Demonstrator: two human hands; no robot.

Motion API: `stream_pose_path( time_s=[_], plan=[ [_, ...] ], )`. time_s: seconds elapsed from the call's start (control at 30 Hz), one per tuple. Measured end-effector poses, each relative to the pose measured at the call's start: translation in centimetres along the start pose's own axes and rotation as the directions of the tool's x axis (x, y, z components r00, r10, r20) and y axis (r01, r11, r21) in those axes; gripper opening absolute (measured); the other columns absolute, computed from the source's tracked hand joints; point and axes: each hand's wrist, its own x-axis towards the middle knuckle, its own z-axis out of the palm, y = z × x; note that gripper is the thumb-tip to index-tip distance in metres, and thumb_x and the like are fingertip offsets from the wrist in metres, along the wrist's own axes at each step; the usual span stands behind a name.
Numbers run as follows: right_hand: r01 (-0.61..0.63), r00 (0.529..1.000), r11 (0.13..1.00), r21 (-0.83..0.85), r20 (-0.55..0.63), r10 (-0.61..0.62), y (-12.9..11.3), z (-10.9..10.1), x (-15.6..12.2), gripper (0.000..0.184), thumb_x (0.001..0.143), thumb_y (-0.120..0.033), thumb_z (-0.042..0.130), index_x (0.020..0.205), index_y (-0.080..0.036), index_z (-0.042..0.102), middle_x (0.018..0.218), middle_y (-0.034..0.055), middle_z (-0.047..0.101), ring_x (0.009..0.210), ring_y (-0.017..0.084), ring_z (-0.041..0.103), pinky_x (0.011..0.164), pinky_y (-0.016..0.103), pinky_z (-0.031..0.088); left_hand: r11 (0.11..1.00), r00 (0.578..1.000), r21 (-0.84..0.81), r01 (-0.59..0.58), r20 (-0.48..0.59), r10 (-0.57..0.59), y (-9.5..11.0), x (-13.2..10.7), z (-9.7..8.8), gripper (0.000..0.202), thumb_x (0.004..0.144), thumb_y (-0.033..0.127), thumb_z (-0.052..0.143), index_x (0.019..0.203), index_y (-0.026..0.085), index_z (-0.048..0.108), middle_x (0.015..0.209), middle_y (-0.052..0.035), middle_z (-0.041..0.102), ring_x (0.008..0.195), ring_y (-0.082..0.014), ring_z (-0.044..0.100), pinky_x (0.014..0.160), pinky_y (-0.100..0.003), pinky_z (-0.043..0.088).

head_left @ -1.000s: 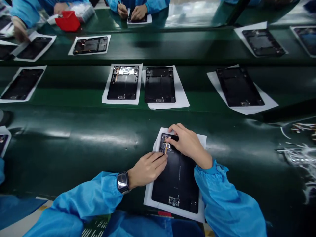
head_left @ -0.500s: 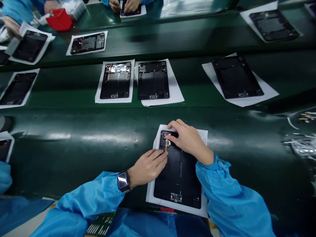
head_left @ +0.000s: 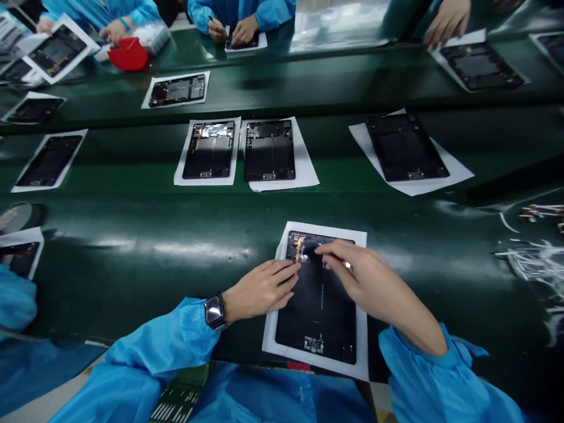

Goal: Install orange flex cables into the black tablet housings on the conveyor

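An opened tablet housing (head_left: 315,311), black inside, lies on a white sheet (head_left: 360,338) at the bench edge. An orange flex cable (head_left: 299,249) runs down near its upper left corner. My left hand (head_left: 264,289) rests with outstretched fingers on the housing's left side, the fingertips at the cable's lower end. Over the upper right part, my right hand (head_left: 361,270) is held with index finger and thumb a little apart. Nothing can be made out between them. A small board (head_left: 314,345) sits at the housing's bottom.
Further tablet housings on paper lie beyond, among them one (head_left: 209,155), its neighbour (head_left: 269,154) and one at right (head_left: 408,147). White strips and small parts (head_left: 535,261) lie at the right. Across the line, co-workers' hands (head_left: 244,29) work near a red bin (head_left: 127,54).
My right hand has moved off the flex cable, to the right and back toward me. My left hand stays at the cable's lower end. A co-worker's hand has appeared at the upper right.
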Motion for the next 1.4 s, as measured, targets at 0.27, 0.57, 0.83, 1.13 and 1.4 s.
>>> stream_pose_path(
  time_s=[0.27, 0.57, 0.83, 1.13, 1.4],
  plan=[
    [-0.152, 0.988, 0.985, 0.078, 0.024, 0.151, 0.4, 2.9, -5.3, 0.018, 0.099, -0.04, 0.045, 0.093, -0.027, 0.057, 0.067, -0.0017, 0.061, 0.057, 0.018, 0.06, 0.05, 0.029, 0.045, 0.996, 0.998, -0.084, -0.043, -0.043, 0.039, 0.1, -0.5, -0.5, 0.026, 0.09, 0.026, 0.06, 0.111, 0.011, 0.064, 0.136, -0.0174, 0.053, 0.132, -0.0304, 0.045, 0.106, -0.044, 0.046],
    [-0.013, 1.0, 0.99, -0.139, -0.001, 0.013, -1.1, 6.3, -4.3, 0.012, 0.101, -0.024, 0.039, 0.107, -0.024, 0.05, 0.095, 0.0048, 0.066, 0.08, 0.02, 0.066, 0.065, 0.031, 0.05, 0.931, 0.964, -0.351, 0.098, -0.199, -0.176, -1.5, -2.5, 0.0, 0.044, 0.092, 0.022, 0.054, 0.135, 0.014, 0.046, 0.139, -0.0158, 0.05, 0.133, -0.0267, 0.045, 0.108, -0.048, 0.044],
    [0.093, 0.995, 0.917, -0.387, 0.063, -0.074, -2.4, 7.7, -2.7, 0.016, 0.101, -0.018, 0.036, 0.098, -0.019, 0.052, 0.085, 0.0076, 0.066, 0.069, 0.021, 0.064, 0.059, 0.03, 0.047, 0.922, 0.969, -0.367, 0.124, -0.155, -0.192, -1.6, -2.6, -0.1, 0.045, 0.09, 0.023, 0.059, 0.133, 0.015, 0.047, 0.141, -0.015, 0.047, 0.134, -0.0271, 0.042, 0.11, -0.047, 0.042],
    [0.14, 0.988, 0.902, -0.408, 0.0, -0.153, -2.5, 8.5, -3.0, 0.015, 0.101, -0.017, 0.038, 0.095, -0.017, 0.051, 0.078, 0.0052, 0.063, 0.063, 0.017, 0.061, 0.054, 0.026, 0.044, 0.934, 0.981, -0.339, 0.108, -0.117, -0.156, -1.8, -2.7, 0.2, 0.043, 0.091, 0.028, 0.06, 0.13, 0.014, 0.048, 0.14, -0.0161, 0.048, 0.134, -0.0295, 0.041, 0.11, -0.048, 0.04],
    [0.109, 0.979, 0.935, -0.337, -0.127, -0.16, -2.6, 9.5, -2.6, 0.011, 0.101, -0.02, 0.044, 0.094, -0.018, 0.053, 0.076, 0.0036, 0.064, 0.059, 0.016, 0.063, 0.05, 0.024, 0.041, 0.933, 0.982, -0.342, 0.112, -0.103, -0.156, -1.9, -2.7, 0.4, 0.039, 0.093, 0.03, 0.058, 0.127, 0.012, 0.05, 0.137, -0.0172, 0.049, 0.133, -0.0296, 0.042, 0.11, -0.047, 0.04]
  ],
)
